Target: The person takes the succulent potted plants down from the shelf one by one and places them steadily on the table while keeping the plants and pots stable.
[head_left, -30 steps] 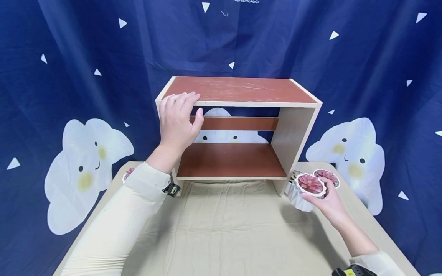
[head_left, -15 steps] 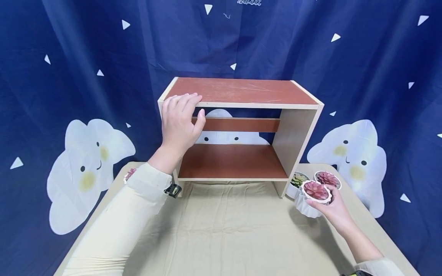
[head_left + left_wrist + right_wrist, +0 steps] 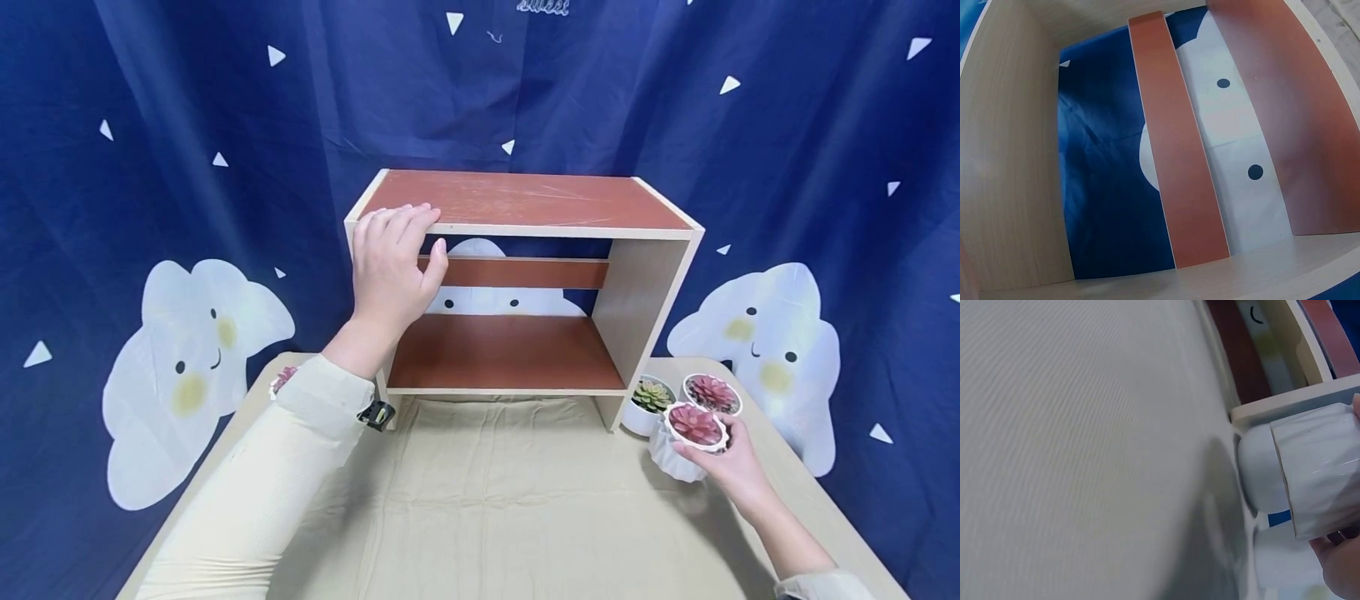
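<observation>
My right hand grips a white fluted pot with a red succulent by its rim and side, at the right of the table. In the right wrist view the white pot overlaps two other white pots. Just behind it in the head view stand a pot with a green succulent and another with a red succulent. My left hand rests on the top front-left edge of a small shelf unit, fingers laid forward over the board and thumb spread apart. In the left wrist view the unit's inside shows.
Another red succulent is partly hidden behind my left sleeve. A beige cloth covers the table. The unit's side panel stands close to the pots. A dark blue curtain with clouds hangs behind.
My right hand has moved the pot to the right and nearer to me, which uncovers the green succulent behind it. The left hand has stayed on the shelf unit.
</observation>
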`<act>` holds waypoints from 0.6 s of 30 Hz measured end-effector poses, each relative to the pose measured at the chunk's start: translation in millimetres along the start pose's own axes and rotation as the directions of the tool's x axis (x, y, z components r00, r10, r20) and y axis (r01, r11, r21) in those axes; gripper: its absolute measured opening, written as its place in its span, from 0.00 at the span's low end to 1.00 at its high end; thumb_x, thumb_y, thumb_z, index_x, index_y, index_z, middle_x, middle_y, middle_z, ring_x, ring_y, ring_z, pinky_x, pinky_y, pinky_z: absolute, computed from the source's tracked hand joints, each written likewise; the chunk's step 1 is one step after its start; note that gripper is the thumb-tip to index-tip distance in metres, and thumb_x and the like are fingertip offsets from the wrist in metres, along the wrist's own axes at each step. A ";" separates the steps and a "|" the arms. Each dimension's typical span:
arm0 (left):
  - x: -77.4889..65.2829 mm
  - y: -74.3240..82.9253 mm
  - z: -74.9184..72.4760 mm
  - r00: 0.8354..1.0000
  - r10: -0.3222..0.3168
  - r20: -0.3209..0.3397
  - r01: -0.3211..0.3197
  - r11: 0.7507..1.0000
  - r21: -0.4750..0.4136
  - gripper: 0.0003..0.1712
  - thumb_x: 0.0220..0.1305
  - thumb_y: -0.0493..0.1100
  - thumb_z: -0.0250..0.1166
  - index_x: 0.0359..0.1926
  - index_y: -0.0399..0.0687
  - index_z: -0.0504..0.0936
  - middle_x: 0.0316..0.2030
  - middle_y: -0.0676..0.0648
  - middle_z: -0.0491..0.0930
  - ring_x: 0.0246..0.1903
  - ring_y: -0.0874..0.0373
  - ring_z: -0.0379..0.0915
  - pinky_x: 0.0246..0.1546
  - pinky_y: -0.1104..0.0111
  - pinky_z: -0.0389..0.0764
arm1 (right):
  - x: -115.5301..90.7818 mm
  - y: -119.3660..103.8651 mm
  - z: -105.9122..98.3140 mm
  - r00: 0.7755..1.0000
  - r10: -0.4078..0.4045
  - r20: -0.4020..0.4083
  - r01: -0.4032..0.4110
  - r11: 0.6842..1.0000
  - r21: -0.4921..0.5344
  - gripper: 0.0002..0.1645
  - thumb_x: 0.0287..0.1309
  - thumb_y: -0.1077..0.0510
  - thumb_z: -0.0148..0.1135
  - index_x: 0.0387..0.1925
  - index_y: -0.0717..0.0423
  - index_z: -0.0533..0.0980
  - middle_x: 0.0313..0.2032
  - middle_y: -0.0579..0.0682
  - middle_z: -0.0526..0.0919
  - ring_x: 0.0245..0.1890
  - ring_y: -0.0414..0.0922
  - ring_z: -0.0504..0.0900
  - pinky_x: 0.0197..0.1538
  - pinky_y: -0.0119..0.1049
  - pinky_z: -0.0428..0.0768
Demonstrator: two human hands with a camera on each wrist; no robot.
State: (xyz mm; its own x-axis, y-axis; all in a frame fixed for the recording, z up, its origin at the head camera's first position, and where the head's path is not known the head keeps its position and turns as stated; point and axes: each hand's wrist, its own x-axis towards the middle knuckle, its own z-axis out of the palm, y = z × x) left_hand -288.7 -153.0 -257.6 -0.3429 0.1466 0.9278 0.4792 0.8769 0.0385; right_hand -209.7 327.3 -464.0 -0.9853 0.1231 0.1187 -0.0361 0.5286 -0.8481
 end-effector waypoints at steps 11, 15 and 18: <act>1.5 2.7 -1.3 1.000 0.004 -0.011 -0.004 1.000 -0.002 0.26 0.69 0.53 0.50 0.58 0.46 0.82 0.57 0.46 0.81 0.59 0.46 0.71 0.64 0.52 0.62 | 1.3 14.1 -1.2 1.000 -0.004 -0.019 0.003 1.000 -0.025 0.54 0.55 0.55 0.73 0.69 0.72 0.49 0.63 0.70 0.64 0.52 0.39 0.69 0.51 0.21 0.65; 1.1 2.7 -1.3 1.000 -0.006 0.002 0.006 1.000 -0.005 0.26 0.69 0.54 0.50 0.58 0.47 0.81 0.58 0.46 0.81 0.59 0.46 0.71 0.64 0.52 0.63 | 1.3 16.3 -0.6 0.999 0.029 -0.036 -0.030 0.999 -0.042 0.55 0.55 0.54 0.74 0.69 0.72 0.48 0.63 0.70 0.63 0.57 0.52 0.67 0.53 0.24 0.66; 0.0 2.7 -0.9 1.000 -0.017 0.012 0.017 1.000 -0.007 0.26 0.69 0.53 0.51 0.59 0.47 0.81 0.58 0.46 0.80 0.59 0.46 0.70 0.64 0.52 0.62 | 1.2 18.8 0.6 0.997 0.043 -0.058 -0.046 0.998 -0.043 0.55 0.55 0.54 0.74 0.69 0.73 0.49 0.63 0.70 0.63 0.58 0.55 0.67 0.53 0.24 0.66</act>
State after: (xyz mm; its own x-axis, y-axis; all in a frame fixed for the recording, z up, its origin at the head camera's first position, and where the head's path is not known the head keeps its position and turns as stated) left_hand -286.6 -151.1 -257.1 -0.3610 0.1374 0.9224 0.4788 0.8761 0.0569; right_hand -211.6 336.9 -480.1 -0.9746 0.1940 0.1116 0.0160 0.5577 -0.8299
